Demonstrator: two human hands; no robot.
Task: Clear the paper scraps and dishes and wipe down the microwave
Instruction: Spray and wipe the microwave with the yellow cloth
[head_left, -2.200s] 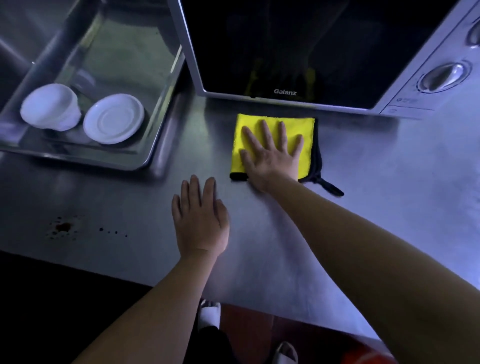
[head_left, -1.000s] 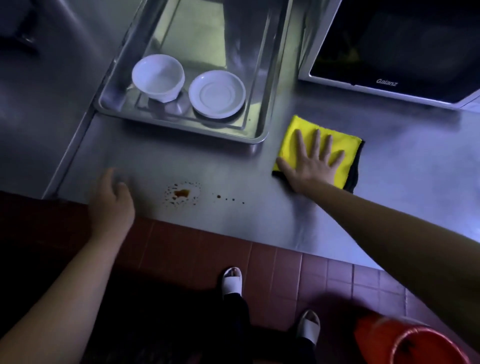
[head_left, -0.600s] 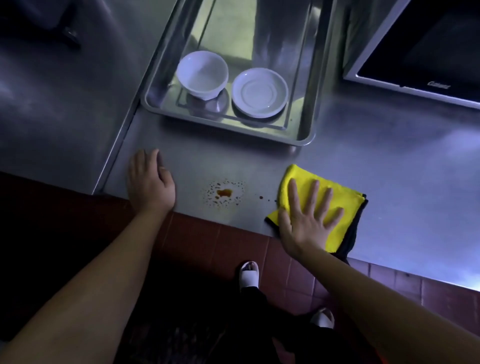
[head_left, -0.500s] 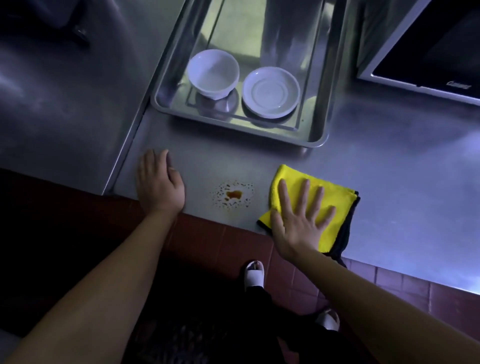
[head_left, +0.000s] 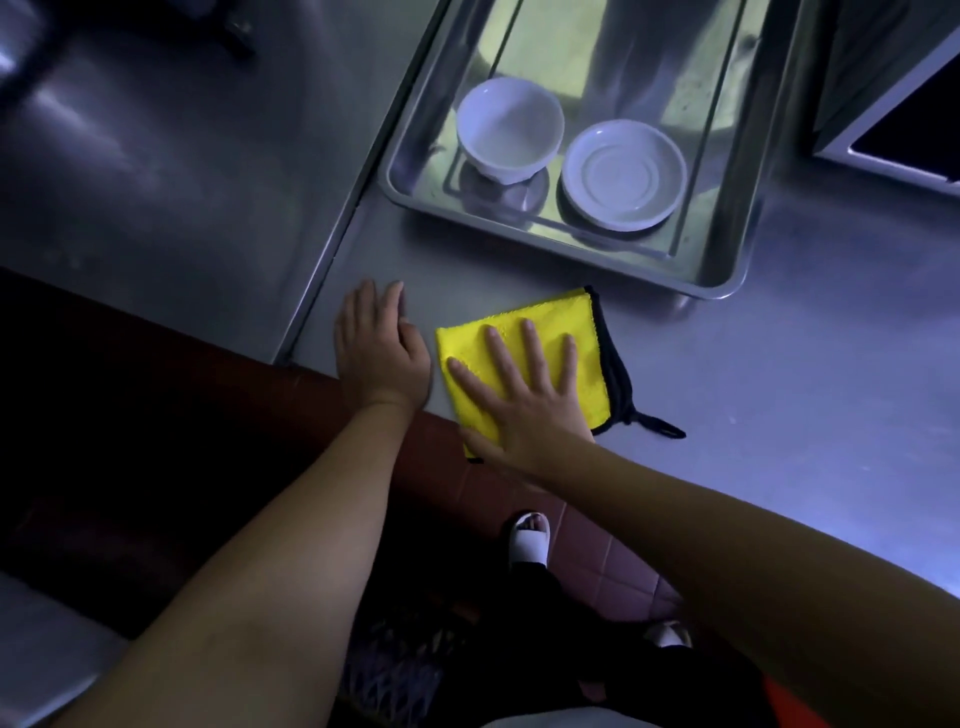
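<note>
Two bare hands lie flat on a steel counter (head_left: 779, 389), just in front of a shiny metal tray (head_left: 561, 249). The right hand (head_left: 524, 395), fingers straight and spread, presses a folded yellow cloth (head_left: 561, 314) with black trim. The left hand (head_left: 376, 353) rests flat and empty beside it. The cloth looks soft, light and plush, and is best pressed mid-fold or pinched at an edge. Inside the tray sit a white bowl (head_left: 509, 127) and saucer (head_left: 623, 174), smooth and probably fragile. A microwave (head_left: 893, 140) corner shows right of the tray.
</note>
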